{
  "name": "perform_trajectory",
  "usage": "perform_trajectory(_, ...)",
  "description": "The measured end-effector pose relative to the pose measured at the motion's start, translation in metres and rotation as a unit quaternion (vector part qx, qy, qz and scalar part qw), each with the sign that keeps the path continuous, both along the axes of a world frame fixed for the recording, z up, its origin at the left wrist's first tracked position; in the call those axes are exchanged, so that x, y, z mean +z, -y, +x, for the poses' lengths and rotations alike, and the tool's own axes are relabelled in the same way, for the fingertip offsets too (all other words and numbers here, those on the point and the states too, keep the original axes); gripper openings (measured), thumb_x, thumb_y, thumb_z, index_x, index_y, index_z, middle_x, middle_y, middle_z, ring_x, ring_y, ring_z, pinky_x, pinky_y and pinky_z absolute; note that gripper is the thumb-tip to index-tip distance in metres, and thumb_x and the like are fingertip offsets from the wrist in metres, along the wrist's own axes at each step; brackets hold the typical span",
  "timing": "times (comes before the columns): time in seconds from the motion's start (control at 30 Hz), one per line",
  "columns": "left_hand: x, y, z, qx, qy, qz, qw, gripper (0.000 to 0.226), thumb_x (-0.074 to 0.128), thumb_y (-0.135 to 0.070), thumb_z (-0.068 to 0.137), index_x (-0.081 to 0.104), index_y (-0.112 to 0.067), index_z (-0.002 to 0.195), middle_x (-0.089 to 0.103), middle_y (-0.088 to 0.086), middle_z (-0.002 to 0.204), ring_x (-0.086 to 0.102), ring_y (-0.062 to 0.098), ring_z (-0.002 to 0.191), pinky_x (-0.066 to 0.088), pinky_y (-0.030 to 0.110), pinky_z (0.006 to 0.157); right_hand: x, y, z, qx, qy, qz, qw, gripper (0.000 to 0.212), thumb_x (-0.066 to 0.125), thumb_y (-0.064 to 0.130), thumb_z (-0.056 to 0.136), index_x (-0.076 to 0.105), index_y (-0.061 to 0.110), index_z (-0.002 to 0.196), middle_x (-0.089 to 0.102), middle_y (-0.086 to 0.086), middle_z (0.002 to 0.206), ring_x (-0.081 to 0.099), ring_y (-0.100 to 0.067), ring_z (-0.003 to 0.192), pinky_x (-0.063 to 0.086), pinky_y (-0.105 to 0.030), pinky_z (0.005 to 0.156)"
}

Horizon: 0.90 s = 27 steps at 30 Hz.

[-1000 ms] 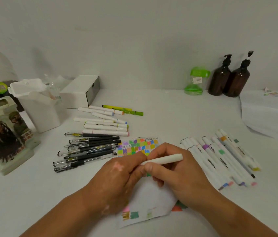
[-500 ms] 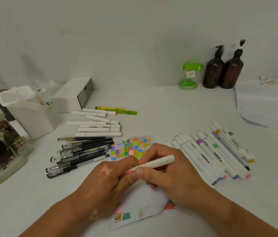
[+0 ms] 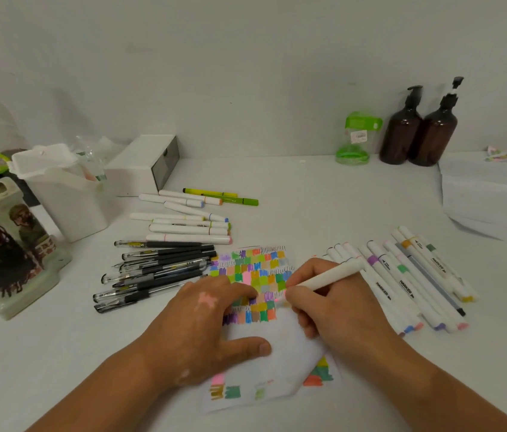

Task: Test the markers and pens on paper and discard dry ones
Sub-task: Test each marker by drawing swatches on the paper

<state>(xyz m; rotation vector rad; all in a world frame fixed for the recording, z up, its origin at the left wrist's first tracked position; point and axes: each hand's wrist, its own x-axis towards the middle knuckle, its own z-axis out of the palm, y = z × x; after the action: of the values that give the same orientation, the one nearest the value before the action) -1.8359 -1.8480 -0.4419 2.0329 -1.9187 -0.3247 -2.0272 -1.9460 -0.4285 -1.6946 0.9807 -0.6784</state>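
Since a moment ago the left hand (image 3: 202,325) has come off the tip end of the white marker (image 3: 327,277) and dropped onto the paper (image 3: 277,363). The right hand (image 3: 336,307) has tipped the marker down, so the nib now sits on the sheet at the near right edge of the coloured swatch block (image 3: 255,269).

The right grip is closed round the barrel low down, pencil-style. The left isn't gripping anything, just fingers and thumb spread, pinning the sheet.

The marker looks light and stiff, with a smooth plastic barrel, so I'd say holding it close to the nib is right for control. The paper is thin and floppy, and its near right corner is folded over, so it probably needs that pinning hand.

Further out:
- Just right of the hands is a row of white markers (image 3: 402,282).
- Left of the sheet is a bunch of black gel pens (image 3: 158,269).
- Beyond those are more white markers (image 3: 190,229) and two green pens (image 3: 221,196).
- A white bin (image 3: 62,194) sits far left on the tabletop (image 3: 308,198), my guess for the dry ones.
- Two amber pump bottles (image 3: 417,132) stand far right against the wall.
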Motion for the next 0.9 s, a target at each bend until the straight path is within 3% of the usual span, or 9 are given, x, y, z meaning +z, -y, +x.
perform_trajectory(0.2, -0.0034, 0.0002, 0.0036, 0.016, -0.009, 0.017, 1.0, 0.089, 0.048, -0.096, 0.059, 0.039, -0.052, 0.136, 0.047, -0.031, 0.124, 0.043, -0.001, 0.109, 0.041, 0.024, 0.097, -0.0058, 0.0037, -0.0017, -0.016, -0.096, -0.075, 0.992, 0.009, 0.075, 0.027, 0.082, 0.068, 0.028, 0.077, 0.067, 0.016, 0.065, 0.062, 0.001, 0.056, 0.043, -0.01, 0.047)
perform_trajectory(0.3, -0.0036, -0.0001, 0.0039, 0.015, -0.006, 0.011, 1.0, 0.089, 0.048, -0.096, 0.059, 0.041, -0.05, 0.136, 0.048, -0.031, 0.122, 0.043, -0.003, 0.105, 0.039, 0.02, 0.092, -0.0069, 0.0049, -0.0025, -0.011, -0.09, -0.078, 0.993, 0.01, 0.077, 0.025, 0.08, 0.069, 0.03, 0.077, 0.068, 0.013, 0.065, 0.061, 0.0, 0.056, 0.043, -0.012, 0.047)
perform_trajectory(0.5, -0.0011, 0.0001, 0.0012, 0.016, -0.009, 0.022, 1.0, 0.087, 0.052, -0.091, 0.062, 0.042, -0.048, 0.137, 0.05, -0.027, 0.127, 0.044, 0.0, 0.11, 0.043, 0.026, 0.1, -0.008, 0.0054, -0.0023, 0.005, -0.1, -0.088, 0.991, 0.009, 0.074, 0.027, 0.081, 0.069, 0.034, 0.079, 0.069, 0.014, 0.067, 0.063, -0.002, 0.058, 0.049, -0.016, 0.051)
perform_trajectory(0.9, -0.0014, 0.0013, 0.0019, 0.018, -0.005, 0.03, 0.999, 0.09, 0.048, -0.094, 0.059, 0.041, -0.049, 0.137, 0.049, -0.028, 0.123, 0.044, -0.001, 0.104, 0.043, 0.023, 0.096, -0.0102, 0.0075, -0.0036, 0.019, -0.121, -0.1, 0.987, 0.008, 0.072, 0.026, 0.083, 0.069, 0.03, 0.078, 0.068, 0.019, 0.075, 0.063, 0.003, 0.065, 0.045, -0.012, 0.051)
